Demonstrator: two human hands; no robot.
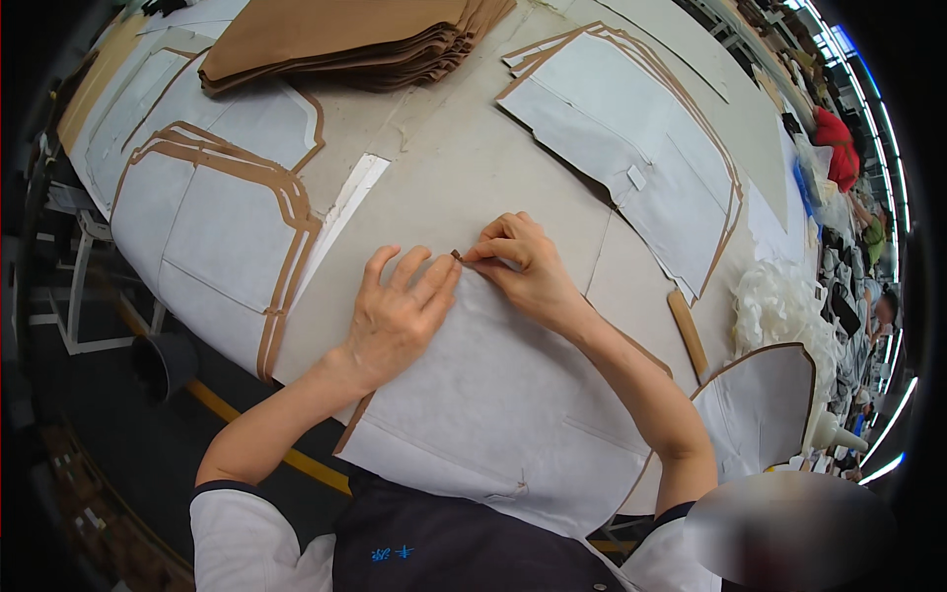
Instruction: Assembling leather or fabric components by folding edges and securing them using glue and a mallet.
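A white-backed cut panel point(473, 405) with brown edging lies before me, its near part hanging over the table's front edge against my dark apron. My right hand point(520, 261) pinches a small brown folded bit point(456, 255) at the panel's far corner between thumb and fingertips. Beside it, my left hand point(404, 318) rests on the panel's left side with fingers stretched and spread, the index fingertip close to that same brown bit. The left thumb is hidden.
Similar brown-edged panels lie in layers at the left point(222, 212) and at the back right point(631, 138). A thick brown stack point(335, 39) sits at the far side. A wooden strip point(688, 335), another curved panel point(764, 405) and crumpled white film point(779, 306) are on the right.
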